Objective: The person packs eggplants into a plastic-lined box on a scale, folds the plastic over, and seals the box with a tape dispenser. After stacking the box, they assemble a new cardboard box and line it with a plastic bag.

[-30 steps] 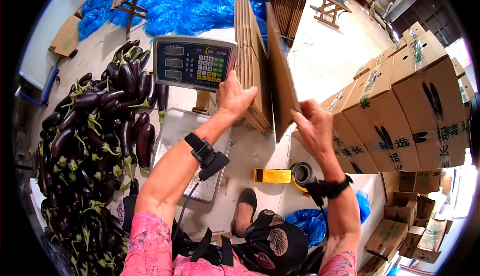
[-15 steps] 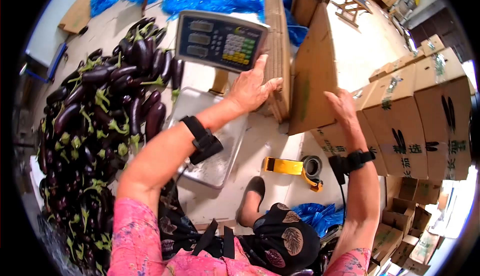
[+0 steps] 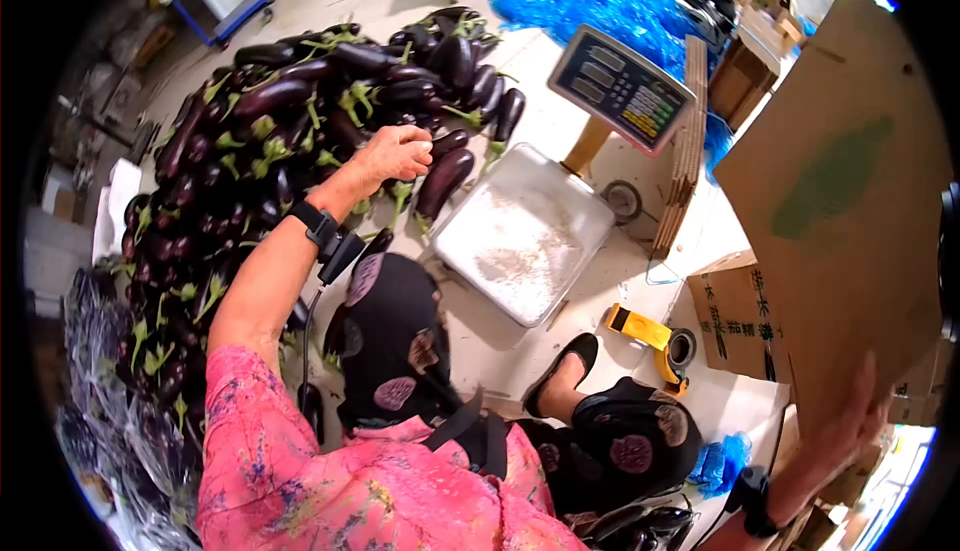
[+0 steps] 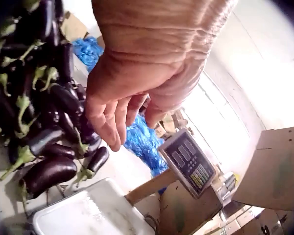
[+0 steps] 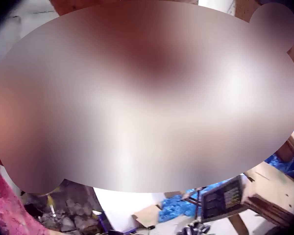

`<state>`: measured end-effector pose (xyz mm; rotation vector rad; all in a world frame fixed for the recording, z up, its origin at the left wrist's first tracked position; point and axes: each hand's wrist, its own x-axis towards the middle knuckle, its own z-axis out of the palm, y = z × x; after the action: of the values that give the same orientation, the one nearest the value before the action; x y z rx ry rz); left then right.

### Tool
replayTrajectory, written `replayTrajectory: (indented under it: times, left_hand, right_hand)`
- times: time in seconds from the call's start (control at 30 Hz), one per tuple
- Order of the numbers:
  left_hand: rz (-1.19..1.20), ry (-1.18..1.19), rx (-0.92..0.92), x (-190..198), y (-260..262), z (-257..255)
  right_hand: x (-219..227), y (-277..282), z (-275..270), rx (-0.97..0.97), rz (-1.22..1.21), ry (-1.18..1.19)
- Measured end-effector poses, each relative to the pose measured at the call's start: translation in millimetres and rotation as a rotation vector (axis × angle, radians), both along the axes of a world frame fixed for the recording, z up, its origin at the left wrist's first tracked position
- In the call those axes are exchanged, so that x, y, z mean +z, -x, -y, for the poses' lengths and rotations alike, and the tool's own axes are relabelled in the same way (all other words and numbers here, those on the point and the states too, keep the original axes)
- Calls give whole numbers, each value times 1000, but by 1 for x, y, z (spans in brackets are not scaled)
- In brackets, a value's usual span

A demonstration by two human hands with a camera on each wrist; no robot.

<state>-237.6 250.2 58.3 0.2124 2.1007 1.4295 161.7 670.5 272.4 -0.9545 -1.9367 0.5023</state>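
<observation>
My left hand (image 3: 393,154) hovers over the heap of eggplants (image 3: 300,91), fingers loosely bent and holding nothing. In the left wrist view the same hand (image 4: 137,93) hangs in front of the scale's display (image 4: 188,161). At the right, my right hand (image 3: 850,419) holds a large flattened cardboard box (image 3: 840,191) by its lower part, raised and tilted, a green print on its face. Most of the right wrist view is blurred, hiding that hand. Between the hands stands a platform scale with a dusty metal pan (image 3: 525,236).
More flattened boxes (image 3: 685,151) lean beside the scale's display (image 3: 620,91). A yellow tape dispenser (image 3: 645,329) lies on the floor near my shoe (image 3: 565,371). Blue plastic film (image 3: 590,11) spreads at the back. A printed carton (image 3: 740,316) stands behind the raised cardboard.
My left hand has left the cardboard stack and moved left over the eggplants. My right hand has pulled one flattened box away to the right and raised it. The head view has turned.
</observation>
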Motion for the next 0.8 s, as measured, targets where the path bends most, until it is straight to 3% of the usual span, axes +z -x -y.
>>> replayTrajectory:
  times: [0.03,0.1,0.23,0.33,0.43,0.5,0.6,0.63,0.7,0.77,0.8]
  left_hand:
    - [17,-50,28,-10,-5,21]
    - [70,-41,121,-19,-24,50]
    - [123,-120,179,-33,-53,85]
    - [124,-212,189,-21,-70,88]
    - [100,-304,165,5,-80,70]
    - [49,-349,91,18,-76,56]
    - [-73,-444,185,30,-66,19]
    - [-215,-407,104,20,-45,4]
    - [-438,-284,241,26,-32,-25]
    - [-545,-250,293,15,-9,-54]
    - [-478,-259,257,21,-6,-57]
  right_hand:
    - [14,-9,28,-122,44,-42]
    - [31,-24,70,-83,45,-114]
    - [41,-24,138,254,147,-102]
    - [33,-4,165,567,350,40]
    - [3,30,164,842,574,265]
    - [-27,44,161,889,649,318]
    - [-62,59,163,955,702,302]
    - [-72,62,166,1027,666,292]
    - [-77,67,170,1019,859,165]
    - [-72,69,172,1083,874,143]
    - [-73,71,176,1104,844,129]
